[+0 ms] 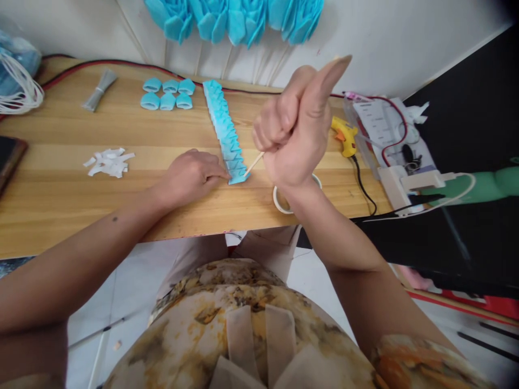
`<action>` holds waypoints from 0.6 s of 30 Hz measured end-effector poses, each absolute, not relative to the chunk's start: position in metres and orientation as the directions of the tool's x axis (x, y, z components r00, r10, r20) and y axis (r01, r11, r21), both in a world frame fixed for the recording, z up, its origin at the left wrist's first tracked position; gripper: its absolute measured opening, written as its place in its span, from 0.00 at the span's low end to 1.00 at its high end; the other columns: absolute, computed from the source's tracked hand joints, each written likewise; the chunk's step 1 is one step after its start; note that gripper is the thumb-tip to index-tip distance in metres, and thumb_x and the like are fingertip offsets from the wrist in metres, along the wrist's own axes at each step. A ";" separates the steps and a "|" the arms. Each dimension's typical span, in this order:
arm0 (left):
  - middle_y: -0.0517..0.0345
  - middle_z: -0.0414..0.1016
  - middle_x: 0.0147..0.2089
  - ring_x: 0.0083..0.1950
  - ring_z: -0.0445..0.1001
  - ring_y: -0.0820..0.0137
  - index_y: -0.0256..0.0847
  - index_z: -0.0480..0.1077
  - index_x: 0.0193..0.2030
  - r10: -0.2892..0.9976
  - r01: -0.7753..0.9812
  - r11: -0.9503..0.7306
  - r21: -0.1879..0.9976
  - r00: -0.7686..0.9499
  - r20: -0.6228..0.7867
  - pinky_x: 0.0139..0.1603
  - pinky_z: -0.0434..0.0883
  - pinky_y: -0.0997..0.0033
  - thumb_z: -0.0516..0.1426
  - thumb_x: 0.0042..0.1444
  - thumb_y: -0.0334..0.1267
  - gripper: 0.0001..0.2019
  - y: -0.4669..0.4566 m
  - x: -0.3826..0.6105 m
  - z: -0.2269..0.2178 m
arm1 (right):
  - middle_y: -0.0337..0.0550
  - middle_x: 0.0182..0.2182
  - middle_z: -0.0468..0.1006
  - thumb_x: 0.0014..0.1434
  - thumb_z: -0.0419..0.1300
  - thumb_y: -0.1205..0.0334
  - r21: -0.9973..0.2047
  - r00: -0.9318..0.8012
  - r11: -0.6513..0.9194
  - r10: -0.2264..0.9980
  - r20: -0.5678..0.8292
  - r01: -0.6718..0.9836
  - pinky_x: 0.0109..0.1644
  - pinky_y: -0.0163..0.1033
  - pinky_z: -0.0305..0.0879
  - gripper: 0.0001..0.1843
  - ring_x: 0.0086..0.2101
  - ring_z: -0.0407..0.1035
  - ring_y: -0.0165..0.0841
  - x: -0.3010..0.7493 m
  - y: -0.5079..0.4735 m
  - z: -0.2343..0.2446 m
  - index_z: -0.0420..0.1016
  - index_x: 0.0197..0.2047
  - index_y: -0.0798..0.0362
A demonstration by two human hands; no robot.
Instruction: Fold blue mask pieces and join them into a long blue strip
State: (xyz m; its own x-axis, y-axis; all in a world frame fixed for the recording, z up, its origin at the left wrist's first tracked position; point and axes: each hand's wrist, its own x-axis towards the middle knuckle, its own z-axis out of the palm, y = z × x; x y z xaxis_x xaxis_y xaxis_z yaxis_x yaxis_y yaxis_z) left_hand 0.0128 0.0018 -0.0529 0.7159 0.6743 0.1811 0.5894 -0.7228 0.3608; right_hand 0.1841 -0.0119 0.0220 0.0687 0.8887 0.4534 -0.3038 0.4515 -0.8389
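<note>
A light-blue pleated strip (pixel 224 127), folded like ruffled crepe or tissue, lies lengthwise on the wooden table. At its near end rests my left hand (pixel 192 174), fingers curled and the index fingertip holding down the strip's left edge. My right hand (pixel 298 121) is raised in a fist over the table, its thumb stretched up. From that fist a thin pale wooden stick (pixel 254 163) slants down, its tip at the strip's near right corner. Partly hidden behind my right wrist is a roll of tape (pixel 277 201).
Several blue rolled pieces (pixel 167 101) sit behind the strip. White paper scraps (pixel 110 162) and a grey bundle of thin sticks (pixel 99 91) lie left. A yellow glue gun (pixel 344 136) and a power strip (pixel 395 189) are right. Blue fabric-like flowers (pixel 247 21) lean on the wall.
</note>
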 end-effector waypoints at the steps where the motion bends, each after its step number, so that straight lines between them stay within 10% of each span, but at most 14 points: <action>1: 0.56 0.82 0.41 0.44 0.80 0.62 0.47 0.81 0.45 0.674 0.589 -0.722 0.363 0.717 0.179 0.46 0.69 0.62 0.49 0.66 0.33 0.17 0.001 0.013 -0.052 | 0.31 0.17 0.40 0.62 0.46 0.23 -0.848 0.020 0.433 0.893 0.449 -0.304 0.21 0.40 0.37 0.37 0.17 0.36 0.29 0.186 -0.013 0.023 0.46 0.22 0.48; 18: 0.54 0.83 0.40 0.44 0.79 0.63 0.46 0.83 0.45 0.676 0.599 -0.723 0.344 0.715 0.175 0.45 0.68 0.65 0.49 0.67 0.34 0.19 0.001 0.013 -0.051 | 0.32 0.19 0.38 0.63 0.46 0.23 -0.850 0.094 0.454 0.890 0.446 -0.268 0.19 0.38 0.37 0.38 0.19 0.35 0.29 0.193 -0.014 0.044 0.43 0.23 0.49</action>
State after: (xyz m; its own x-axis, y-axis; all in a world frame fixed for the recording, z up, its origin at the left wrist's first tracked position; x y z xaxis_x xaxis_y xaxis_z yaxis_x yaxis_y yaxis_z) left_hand 0.0130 0.0008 -0.0514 0.7153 0.6764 0.1755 0.5993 -0.7229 0.3439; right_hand 0.1928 -0.0135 0.0443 0.0942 0.8902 0.4457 -0.2681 0.4539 -0.8498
